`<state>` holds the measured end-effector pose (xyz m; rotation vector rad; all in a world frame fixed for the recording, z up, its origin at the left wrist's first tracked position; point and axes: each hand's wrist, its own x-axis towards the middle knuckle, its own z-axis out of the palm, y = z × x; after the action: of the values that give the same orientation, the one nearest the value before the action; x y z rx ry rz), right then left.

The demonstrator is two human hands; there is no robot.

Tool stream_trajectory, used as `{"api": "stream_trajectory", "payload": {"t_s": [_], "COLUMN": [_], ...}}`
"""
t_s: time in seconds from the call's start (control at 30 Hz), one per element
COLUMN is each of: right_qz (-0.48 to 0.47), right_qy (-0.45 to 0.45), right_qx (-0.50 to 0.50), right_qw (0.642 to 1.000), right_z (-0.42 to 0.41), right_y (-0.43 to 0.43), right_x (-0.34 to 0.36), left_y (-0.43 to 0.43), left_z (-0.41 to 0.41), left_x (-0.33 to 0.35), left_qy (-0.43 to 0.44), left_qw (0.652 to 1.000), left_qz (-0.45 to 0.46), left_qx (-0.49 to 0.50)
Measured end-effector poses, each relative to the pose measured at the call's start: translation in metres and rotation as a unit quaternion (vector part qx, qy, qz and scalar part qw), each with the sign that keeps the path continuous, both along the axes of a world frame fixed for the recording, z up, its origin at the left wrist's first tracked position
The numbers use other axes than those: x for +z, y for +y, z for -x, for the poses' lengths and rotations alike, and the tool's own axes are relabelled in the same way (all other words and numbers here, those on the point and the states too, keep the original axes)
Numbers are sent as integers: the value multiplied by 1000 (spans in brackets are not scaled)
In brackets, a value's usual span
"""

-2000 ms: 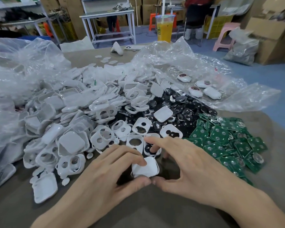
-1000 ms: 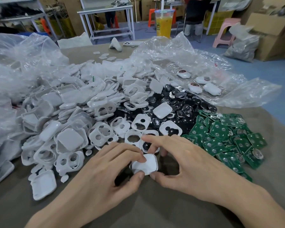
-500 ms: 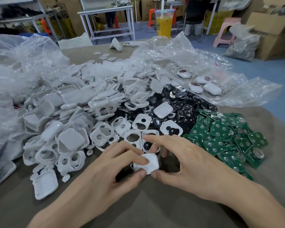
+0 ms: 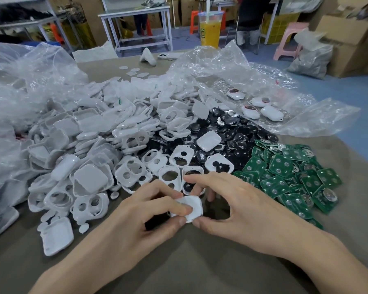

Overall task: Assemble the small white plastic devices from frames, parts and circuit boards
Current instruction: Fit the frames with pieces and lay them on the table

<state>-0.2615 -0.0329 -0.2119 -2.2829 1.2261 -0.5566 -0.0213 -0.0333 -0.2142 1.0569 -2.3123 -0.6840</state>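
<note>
Grey worktable (image 4: 179, 264) at 6 o'clock, my left hand (image 4: 136, 219) and right hand (image 4: 242, 209) both clamped on one white shell (image 4: 192, 205) dead centre, thumbs pinching its near edge; I'd squeeze evenly round the rim, green boards (image 4: 289, 177) piled at 3 o'clock.

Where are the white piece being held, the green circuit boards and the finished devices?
white piece (image 4: 197, 205): head view, bare top face.
green circuit boards (image 4: 282, 166): head view, board atop the pile.
finished devices (image 4: 272, 113): head view, nearest one's white shell.
</note>
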Motion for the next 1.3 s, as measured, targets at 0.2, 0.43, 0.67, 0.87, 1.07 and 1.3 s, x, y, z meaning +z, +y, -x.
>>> {"api": "stream_trajectory", "payload": {"t_s": [0.2,0.43,0.67,0.87,1.07,1.3], "right_qz": [4,10,14,24,-146,-353], "right_qy": [-3,0,-10,-87,-359,-501], "right_qx": [3,6,7,-28,-65,-27], "right_qw": [1000,1000,1000,995,919,790], "right_z": [1,1,2,3,-9,-8], "right_y": [0,0,0,2,-2,-10], "right_x": [0,-1,0,5,18,19], "left_y": [2,4,4,3,5,7], "left_z": [1,2,0,2,14,18], "left_x": [0,2,3,9,9,17], "left_qy": [-1,-5,46,126,111,162], "left_qw": [1000,998,993,974,970,974], "left_qz": [15,50,93,152,192,147], "left_qx": [6,24,55,112,94,62]}}
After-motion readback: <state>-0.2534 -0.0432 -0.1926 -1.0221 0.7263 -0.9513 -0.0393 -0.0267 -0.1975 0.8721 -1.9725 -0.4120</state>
